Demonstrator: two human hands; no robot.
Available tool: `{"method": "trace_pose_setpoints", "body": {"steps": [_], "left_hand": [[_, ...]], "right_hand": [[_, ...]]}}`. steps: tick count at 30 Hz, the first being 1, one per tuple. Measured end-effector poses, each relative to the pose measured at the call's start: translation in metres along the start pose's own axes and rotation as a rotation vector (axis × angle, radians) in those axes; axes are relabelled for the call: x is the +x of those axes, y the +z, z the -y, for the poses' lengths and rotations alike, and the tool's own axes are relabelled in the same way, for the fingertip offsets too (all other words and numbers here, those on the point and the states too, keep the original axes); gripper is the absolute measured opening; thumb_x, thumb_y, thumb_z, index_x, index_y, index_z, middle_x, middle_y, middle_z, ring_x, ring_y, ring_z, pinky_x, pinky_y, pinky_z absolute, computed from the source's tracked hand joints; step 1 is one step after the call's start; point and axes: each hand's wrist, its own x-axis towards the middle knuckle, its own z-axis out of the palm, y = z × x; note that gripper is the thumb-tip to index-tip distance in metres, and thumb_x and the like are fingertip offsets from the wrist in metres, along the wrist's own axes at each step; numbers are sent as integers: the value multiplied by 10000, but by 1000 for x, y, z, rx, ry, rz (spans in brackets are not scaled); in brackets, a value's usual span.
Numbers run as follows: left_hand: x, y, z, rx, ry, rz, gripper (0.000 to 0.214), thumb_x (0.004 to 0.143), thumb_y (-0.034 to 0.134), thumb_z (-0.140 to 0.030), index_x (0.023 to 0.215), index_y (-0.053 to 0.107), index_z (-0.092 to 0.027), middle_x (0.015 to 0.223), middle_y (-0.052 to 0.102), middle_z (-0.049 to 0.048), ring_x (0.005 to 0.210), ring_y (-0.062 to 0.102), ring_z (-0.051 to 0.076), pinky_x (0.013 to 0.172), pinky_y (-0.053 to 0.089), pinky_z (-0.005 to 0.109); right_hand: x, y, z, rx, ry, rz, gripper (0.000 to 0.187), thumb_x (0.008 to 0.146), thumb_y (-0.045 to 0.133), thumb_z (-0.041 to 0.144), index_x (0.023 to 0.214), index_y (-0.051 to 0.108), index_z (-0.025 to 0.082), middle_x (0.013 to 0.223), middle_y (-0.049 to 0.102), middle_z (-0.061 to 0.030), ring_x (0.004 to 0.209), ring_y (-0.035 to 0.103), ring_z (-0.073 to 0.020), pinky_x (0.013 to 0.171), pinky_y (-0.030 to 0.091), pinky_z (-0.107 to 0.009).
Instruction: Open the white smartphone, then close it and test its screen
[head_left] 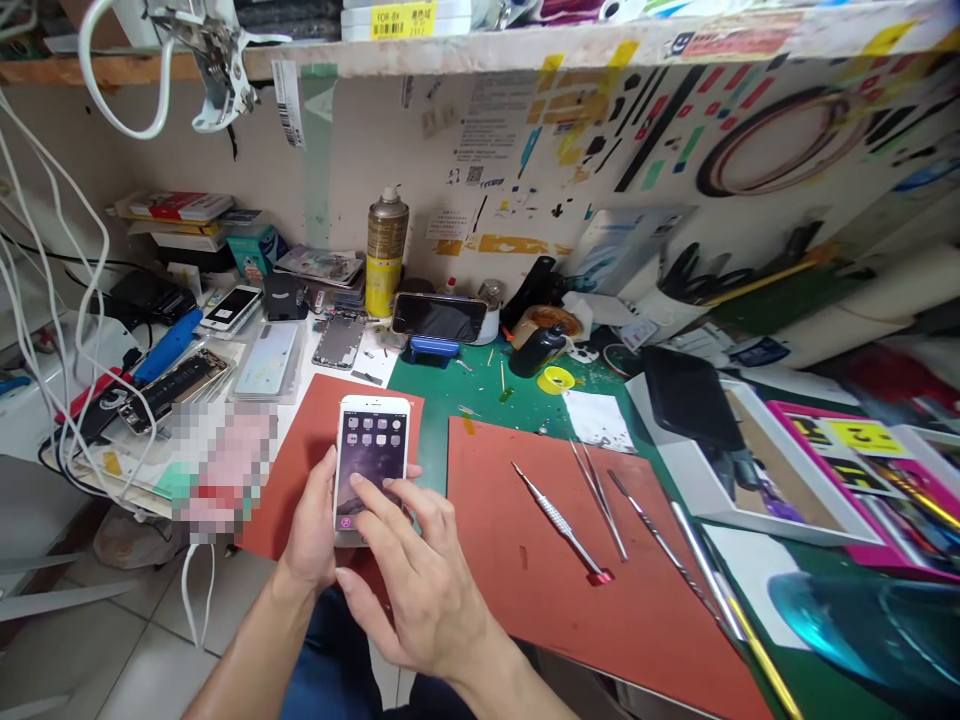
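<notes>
A white smartphone (375, 452) with its screen lit, showing app icons in the upper part, is held upright in front of me. My left hand (311, 525) is closed around its left edge and lower end. My right hand (412, 560) reaches over the lower half of the phone with fingers spread, and a fingertip is at the screen. Behind the phone is a red-brown mat (292, 470). To the right, on a second red-brown mat (517, 610), lie a silver screwdriver (559, 520), tweezers (600, 500) and a thin metal pry tool (660, 540).
A yellow spray can (384, 255) stands at the back beside a dark phone (439, 316) on a blue stand. Opened phones and parts crowd the left side. A white tray (810, 510) holding a black phone sits at right. White cables (56, 230) hang at far left.
</notes>
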Motion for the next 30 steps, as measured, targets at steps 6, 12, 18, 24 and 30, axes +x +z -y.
{"method": "trace_pose_setpoints", "body": {"steps": [6, 12, 18, 24, 30], "left_hand": [[1, 2, -1, -34, -14, 16, 589, 1013, 414, -510, 1325, 651, -69, 1142, 757, 184, 1043, 723, 311, 979, 515, 416], [0, 2, -1, -35, -15, 41, 607, 1008, 415, -544, 1287, 674, -71, 1105, 762, 193, 969, 733, 310, 912, 537, 419], [0, 3, -2, -37, -8, 23, 574, 1009, 428, -509, 1320, 655, -84, 1090, 768, 178, 958, 732, 299, 902, 537, 406], [-1, 7, -5, -30, -78, 33, 663, 993, 407, -574, 1287, 670, -41, 1055, 767, 195, 953, 728, 305, 899, 533, 398], [-1, 5, -4, -26, -44, 29, 606, 1013, 390, -521, 1295, 667, -62, 1040, 771, 179, 944, 726, 289, 883, 530, 381]], "right_hand": [[-8, 3, -2, -112, 49, -192, 249, 907, 600, 217, 1130, 637, 112, 1201, 712, -164, 1076, 594, -313, 892, 479, -473], [-16, -4, -1, -68, 12, -222, 239, 850, 633, 103, 1087, 643, 79, 1090, 726, -185, 987, 611, -294, 821, 511, -451], [-11, -1, 3, -77, 63, -178, 271, 882, 617, 147, 1144, 629, 80, 1241, 697, -195, 1096, 572, -318, 885, 499, -478], [-8, 2, 9, 28, -57, -29, 252, 931, 560, 246, 1136, 647, 129, 1340, 673, -110, 1176, 558, -291, 1008, 447, -469], [-12, 5, 9, -71, 42, -98, 279, 914, 587, 223, 1162, 646, 109, 1346, 663, -147, 1191, 541, -323, 983, 457, -494]]}}
